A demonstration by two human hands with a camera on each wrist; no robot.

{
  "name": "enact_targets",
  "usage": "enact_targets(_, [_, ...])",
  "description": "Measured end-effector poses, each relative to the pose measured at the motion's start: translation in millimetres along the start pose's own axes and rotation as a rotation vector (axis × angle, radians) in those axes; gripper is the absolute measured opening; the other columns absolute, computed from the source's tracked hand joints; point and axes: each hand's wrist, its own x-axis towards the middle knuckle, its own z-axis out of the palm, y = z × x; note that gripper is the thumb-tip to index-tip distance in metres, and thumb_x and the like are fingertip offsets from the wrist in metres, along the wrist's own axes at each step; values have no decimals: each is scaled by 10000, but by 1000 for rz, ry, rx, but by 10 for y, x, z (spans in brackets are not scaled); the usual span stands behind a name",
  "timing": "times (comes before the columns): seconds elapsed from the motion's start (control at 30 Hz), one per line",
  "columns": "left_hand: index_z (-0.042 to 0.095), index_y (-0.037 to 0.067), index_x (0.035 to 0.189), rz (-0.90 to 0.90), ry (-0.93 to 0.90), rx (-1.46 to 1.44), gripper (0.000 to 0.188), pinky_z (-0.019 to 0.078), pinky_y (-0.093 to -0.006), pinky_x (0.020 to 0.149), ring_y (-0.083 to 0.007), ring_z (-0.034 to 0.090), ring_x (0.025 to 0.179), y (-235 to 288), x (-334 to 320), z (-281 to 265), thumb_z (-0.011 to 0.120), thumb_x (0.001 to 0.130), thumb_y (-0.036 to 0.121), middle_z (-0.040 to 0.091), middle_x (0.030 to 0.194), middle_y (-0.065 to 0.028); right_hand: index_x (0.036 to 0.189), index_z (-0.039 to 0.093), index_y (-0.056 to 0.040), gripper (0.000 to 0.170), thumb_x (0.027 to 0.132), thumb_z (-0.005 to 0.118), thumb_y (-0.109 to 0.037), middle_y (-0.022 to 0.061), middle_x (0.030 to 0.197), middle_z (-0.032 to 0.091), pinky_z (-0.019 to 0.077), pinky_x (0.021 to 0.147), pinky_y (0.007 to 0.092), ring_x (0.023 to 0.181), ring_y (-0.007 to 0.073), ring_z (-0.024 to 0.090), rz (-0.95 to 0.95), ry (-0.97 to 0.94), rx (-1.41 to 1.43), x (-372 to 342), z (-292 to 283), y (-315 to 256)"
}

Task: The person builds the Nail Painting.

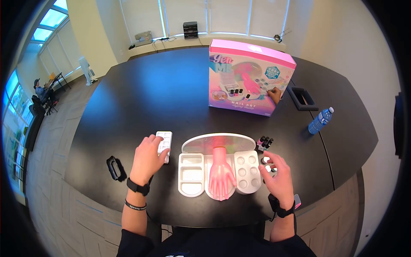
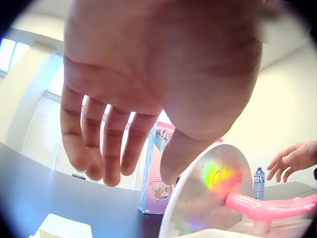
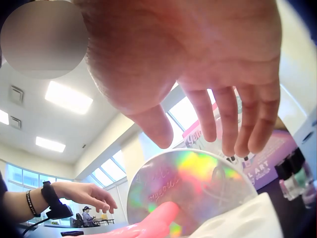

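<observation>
My left hand (image 1: 147, 156) hovers by a small white compartment tray (image 1: 168, 136), its fingers extended and the palm bare in the left wrist view. My right hand (image 1: 278, 177) is raised over the right side, beside white-capped bottles (image 1: 266, 160), with its fingers loosely bent and nothing in them. Between both hands stands a white nail-art station (image 1: 192, 155) with a pink model hand (image 1: 220, 175), palm down, in its middle. A shiny rainbow-reflecting panel (image 3: 198, 173) rises behind it. Dark-capped nail polish bottles (image 1: 265, 141) cluster just beyond my right hand.
A tall pink nail-art box (image 1: 250, 79) stands at the back. To its right are a black table recess (image 1: 303, 99) and a water bottle (image 1: 321, 121). A black case (image 1: 114, 168) lies at the left. Far off, a person (image 1: 42, 92) sits by the windows.
</observation>
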Motion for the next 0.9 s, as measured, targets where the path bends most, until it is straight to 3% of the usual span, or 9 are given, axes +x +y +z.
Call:
enact_targets(0.2, [681, 7, 1172, -119, -73, 133, 442, 605, -513, 882, -394, 699, 1055, -378, 301, 367, 841, 907, 322, 707, 1079, -184, 1346, 716, -15, 456, 917, 817, -132, 143, 1203, 766, 574, 887, 412, 1001, 292, 714, -9, 77, 5, 7, -135, 189])
enact_targets(0.27, [673, 1, 1191, -204, -206, 159, 519, 603, -539, 907, -446, 723, 1057, -478, 407, 515, 852, 890, 384, 739, 1074, -235, 1346, 717, -15, 455, 917, 815, -131, 145, 1203, 771, 575, 885, 410, 995, 294, 718, 2, 83, 14, -4, -155, 212])
enact_targets(0.37, [647, -14, 1150, -260, -286, 195, 587, 639, -537, 884, -449, 766, 1030, -514, 536, 644, 875, 867, 448, 765, 1053, -243, 1340, 718, -12, 445, 919, 811, -125, 143, 1188, 782, 580, 871, 405, 983, 291, 716, -7, 82, 12, -11, -176, 227])
enact_targets(0.5, [667, -7, 1207, -346, -408, 231, 693, 645, -508, 934, -425, 776, 1079, -579, 663, 796, 923, 819, 507, 782, 1108, -233, 1340, 718, -8, 440, 924, 808, -120, 139, 1179, 789, 585, 853, 401, 978, 282, 716, -15, 69, -2, -24, -194, 215])
enact_targets(0.9, [605, -14, 1305, -399, -461, 223, 752, 634, -483, 991, -417, 745, 1161, -568, 753, 902, 948, 782, 403, 753, 1187, -247, 1329, 723, -6, 419, 929, 800, -103, 104, 1162, 806, 574, 851, 394, 980, 280, 713, -42, 41, -2, -22, -166, 205])
